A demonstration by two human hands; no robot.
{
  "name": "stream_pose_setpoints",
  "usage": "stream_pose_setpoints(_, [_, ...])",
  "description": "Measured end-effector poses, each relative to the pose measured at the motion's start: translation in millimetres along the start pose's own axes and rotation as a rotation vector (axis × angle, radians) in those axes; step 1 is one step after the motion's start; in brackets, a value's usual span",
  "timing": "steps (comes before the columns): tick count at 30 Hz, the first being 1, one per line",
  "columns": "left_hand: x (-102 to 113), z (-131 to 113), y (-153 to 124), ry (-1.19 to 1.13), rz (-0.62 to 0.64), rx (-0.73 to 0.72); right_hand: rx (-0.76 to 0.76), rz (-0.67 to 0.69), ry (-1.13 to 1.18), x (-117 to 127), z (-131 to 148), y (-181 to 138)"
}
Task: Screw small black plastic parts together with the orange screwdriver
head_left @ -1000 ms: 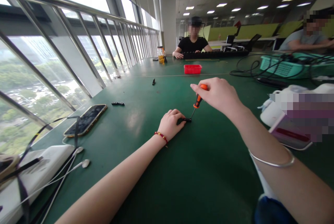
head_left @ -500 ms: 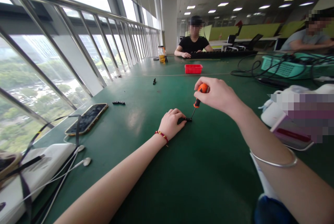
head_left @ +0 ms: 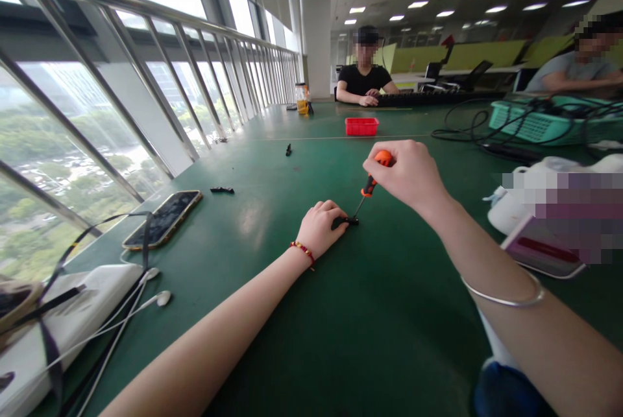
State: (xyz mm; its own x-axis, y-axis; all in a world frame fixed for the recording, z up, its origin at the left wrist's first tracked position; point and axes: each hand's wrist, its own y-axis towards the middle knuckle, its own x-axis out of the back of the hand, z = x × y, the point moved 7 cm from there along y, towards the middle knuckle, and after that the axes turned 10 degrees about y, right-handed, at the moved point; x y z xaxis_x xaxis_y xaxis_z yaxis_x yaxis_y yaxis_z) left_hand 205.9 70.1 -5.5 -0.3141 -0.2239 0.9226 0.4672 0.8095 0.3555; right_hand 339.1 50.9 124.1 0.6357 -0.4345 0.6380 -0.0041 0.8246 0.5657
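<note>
My left hand (head_left: 318,227) rests on the green table (head_left: 341,313), its fingers curled over a small black part (head_left: 346,220) that it pins to the surface. My right hand (head_left: 411,174) is closed round the orange handle of a small screwdriver (head_left: 372,180). The screwdriver slants down to the left and its tip meets the black part. Most of the part is hidden under my left fingers.
A phone (head_left: 163,218) and white earphones (head_left: 150,300) lie at the left. Two small black parts (head_left: 222,190) (head_left: 288,149) and a red tray (head_left: 361,126) lie farther off. A teal basket with cables (head_left: 530,122) and white items (head_left: 516,206) sit right. Two people sit beyond.
My right hand has closed its fingers round the screwdriver's handle and turned it; a second ago the forefinger was stretched out. My left hand and the black part have stayed put.
</note>
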Motion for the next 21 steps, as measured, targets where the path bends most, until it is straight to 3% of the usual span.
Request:
stream_pose_setpoints(6, [0,0,0,0.016,-0.006,-0.003,0.064,0.033,0.004,-9,4,-2])
stream_pose_setpoints(21, [1,-1,0,0.014,-0.003,-0.002,0.052,0.041,-0.003,-12,3,-2])
